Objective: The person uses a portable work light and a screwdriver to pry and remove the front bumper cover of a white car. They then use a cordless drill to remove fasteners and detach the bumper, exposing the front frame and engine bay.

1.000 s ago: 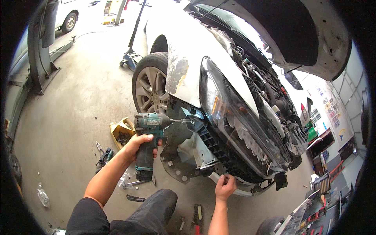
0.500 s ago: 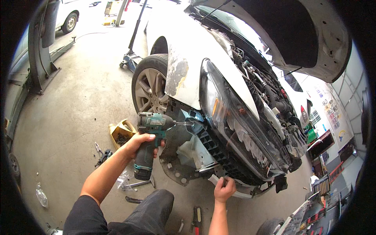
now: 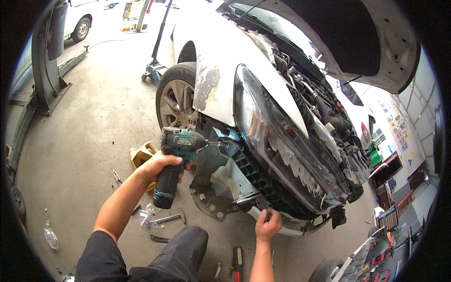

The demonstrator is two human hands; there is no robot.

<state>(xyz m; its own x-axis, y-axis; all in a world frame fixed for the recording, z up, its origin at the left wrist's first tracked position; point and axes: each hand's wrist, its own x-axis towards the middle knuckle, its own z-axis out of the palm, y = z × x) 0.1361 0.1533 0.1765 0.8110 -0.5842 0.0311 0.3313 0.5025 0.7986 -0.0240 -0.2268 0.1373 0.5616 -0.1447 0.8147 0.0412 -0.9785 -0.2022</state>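
A teal-and-black impact driver is in my left hand, its bit pointing right at a black plastic bracket below the headlight of a white car. I cannot tell whether the bit touches it. Lower right, my right hand is closed on a pale strip at the bottom of the exposed front end. Beside the driver are the front wheel and a loose dark wheel-arch liner.
A yellow container, hammer, pliers and plastic bags lie on the floor. A lift post stands left; a trolley jack is behind the wheel. The raised hood overhangs the engine bay.
The driver in my left hand has moved slightly up and left, its bit a little back from where it was on the bracket. The view has shifted slightly; my right hand keeps its grip.
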